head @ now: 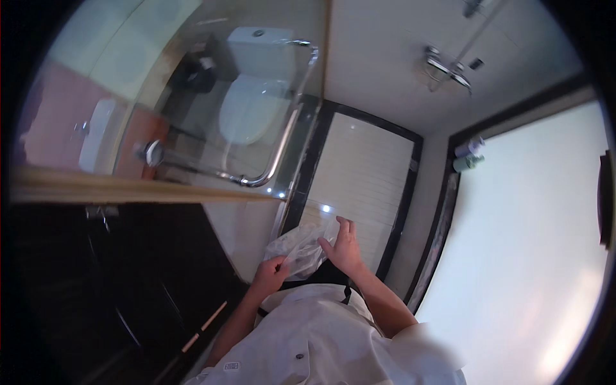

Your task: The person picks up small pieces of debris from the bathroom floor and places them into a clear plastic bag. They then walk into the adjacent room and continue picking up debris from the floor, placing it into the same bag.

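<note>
A clear plastic bag (308,245) is spread in front of my waist, thin and crumpled. Its near edge is pinched in my left hand (272,276), thumb against the curled fingers. At the bag's other side is my right hand (344,248), thumb and fingers apart. The film reaches the right thumb; whether it touches the other fingers is hard to see. What the bag contains, if anything, cannot be made out.
A glass shower door with a bent chrome handle (276,166) stands ahead to the left, the toilet (252,108) behind it. A dark cabinet (144,269) is at my left. Dark-edged shower floor (365,163) lies ahead. Two bottles (467,162) sit on the window ledge at right; a shower mixer (447,70) is on the wall.
</note>
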Demonstrator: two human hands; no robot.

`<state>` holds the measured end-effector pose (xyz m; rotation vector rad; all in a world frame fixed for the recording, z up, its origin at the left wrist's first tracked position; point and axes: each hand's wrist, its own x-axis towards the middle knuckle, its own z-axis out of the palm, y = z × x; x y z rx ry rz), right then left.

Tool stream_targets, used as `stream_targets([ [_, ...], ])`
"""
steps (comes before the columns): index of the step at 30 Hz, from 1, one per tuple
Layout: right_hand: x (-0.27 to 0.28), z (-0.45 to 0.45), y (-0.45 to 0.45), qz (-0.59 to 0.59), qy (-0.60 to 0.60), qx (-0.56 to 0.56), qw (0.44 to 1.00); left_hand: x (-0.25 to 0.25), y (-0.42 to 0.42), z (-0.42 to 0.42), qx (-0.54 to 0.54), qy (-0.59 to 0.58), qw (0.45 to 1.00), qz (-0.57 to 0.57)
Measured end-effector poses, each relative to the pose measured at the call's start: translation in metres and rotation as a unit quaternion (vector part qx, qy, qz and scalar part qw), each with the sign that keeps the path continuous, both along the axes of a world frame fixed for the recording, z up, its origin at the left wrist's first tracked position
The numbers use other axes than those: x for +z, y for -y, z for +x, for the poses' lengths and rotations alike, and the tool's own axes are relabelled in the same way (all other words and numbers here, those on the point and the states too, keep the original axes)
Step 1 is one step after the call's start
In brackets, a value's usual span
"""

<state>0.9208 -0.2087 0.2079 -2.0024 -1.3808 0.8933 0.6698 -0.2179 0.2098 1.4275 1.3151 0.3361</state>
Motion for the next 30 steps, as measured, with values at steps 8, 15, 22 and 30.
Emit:
stream_targets([
  [8,0.009,-0.015,-0.031,-0.051,-0.009,0.257,0.965,0.046,0.007,-0.009,0.134,-0.06,0.989,0.01],
  [15,0.02,-0.052,-0.047,0.031,-0.059,0.376,0.924,0.06,0.025,-0.013,0.287,-0.094,0.951,0.065],
  [22,0.054,-0.096,-0.054,-0.062,-0.238,0.363,0.899,0.05,0.044,-0.044,0.439,-0.106,0.882,0.138],
  [30,0.048,-0.137,-0.071,-0.089,-0.311,0.312,0.894,0.051,0.039,-0.097,0.505,-0.093,0.83,0.218],
])
